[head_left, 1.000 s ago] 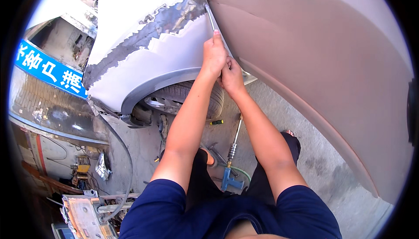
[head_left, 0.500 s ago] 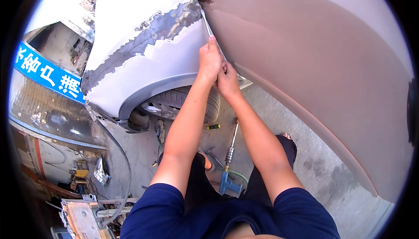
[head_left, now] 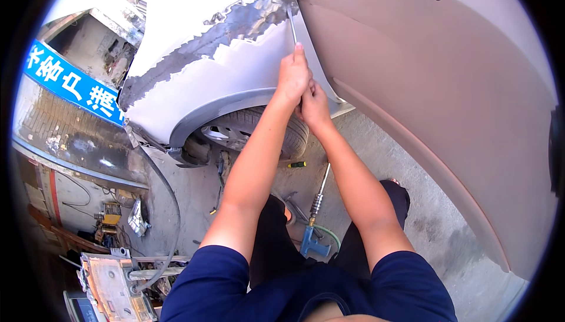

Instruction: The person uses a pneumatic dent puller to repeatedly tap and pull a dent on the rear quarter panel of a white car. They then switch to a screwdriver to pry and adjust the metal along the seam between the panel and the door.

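Note:
A slim metal tool with a flat tip, like a flat-blade screwdriver or small pry bar (head_left: 293,26), points up and away from me. My left hand (head_left: 293,77) is wrapped round it, thumb along the shaft. Just below and to the right, my right hand (head_left: 315,109) closes round its lower end, against the left. The handle is hidden inside the hands. The tip lies over the white car fender (head_left: 235,66), at the right end of a jagged, crumpled strip of bare metal (head_left: 226,25), beside the gap to the open door (head_left: 412,86).
Under the fender stands a tyre (head_left: 296,142). Between my legs is a blue pistol-shaped tool (head_left: 313,244) with a long spring-wrapped rod and green hose. A yellow-and-black handle (head_left: 297,165) lies on the concrete. A dark cable (head_left: 170,204) runs to a worn machine (head_left: 115,281) lower left.
The tool's tip has come away from the gap at the door and now sits over the fender's face. Both hands keep their grip. The whole view has shifted slightly.

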Motion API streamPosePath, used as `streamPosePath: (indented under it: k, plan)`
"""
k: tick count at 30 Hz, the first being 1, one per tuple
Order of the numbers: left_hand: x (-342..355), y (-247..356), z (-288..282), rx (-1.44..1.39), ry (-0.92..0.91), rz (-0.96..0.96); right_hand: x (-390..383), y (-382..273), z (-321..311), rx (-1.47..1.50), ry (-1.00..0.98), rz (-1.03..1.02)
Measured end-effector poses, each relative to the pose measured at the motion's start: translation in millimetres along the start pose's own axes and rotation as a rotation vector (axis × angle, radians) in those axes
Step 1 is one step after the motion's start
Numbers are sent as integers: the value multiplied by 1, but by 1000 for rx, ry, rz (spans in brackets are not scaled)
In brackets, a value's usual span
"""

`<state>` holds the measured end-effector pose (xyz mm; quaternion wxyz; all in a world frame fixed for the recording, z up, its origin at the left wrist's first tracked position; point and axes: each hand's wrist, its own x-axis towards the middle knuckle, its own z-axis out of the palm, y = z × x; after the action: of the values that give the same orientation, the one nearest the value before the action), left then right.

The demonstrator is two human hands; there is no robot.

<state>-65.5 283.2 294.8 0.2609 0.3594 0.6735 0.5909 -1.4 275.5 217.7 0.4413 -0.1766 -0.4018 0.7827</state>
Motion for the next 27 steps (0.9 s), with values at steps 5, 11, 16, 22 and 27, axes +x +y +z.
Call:
streamPosePath:
  k: [5,11,16,22,27]
  plan:
    - [-44,-111,-60,310,58,47,-45,80,-14,-565,-150,208]
    - [-153,-217,-54,400,-282,-224,-79,67,-70,-1513,-1123,421]
    - [-213,-224,-29,-144,-227,-695,-82,28,-64,-1682,-1157,400]
    - [-307,-390,-65,103,-391,-924,-88,23,-68,-1592,-1049,250]
    - [-397,-453,-73,645,-312,-1179,-84,11,-81,-1728,-1023,389]
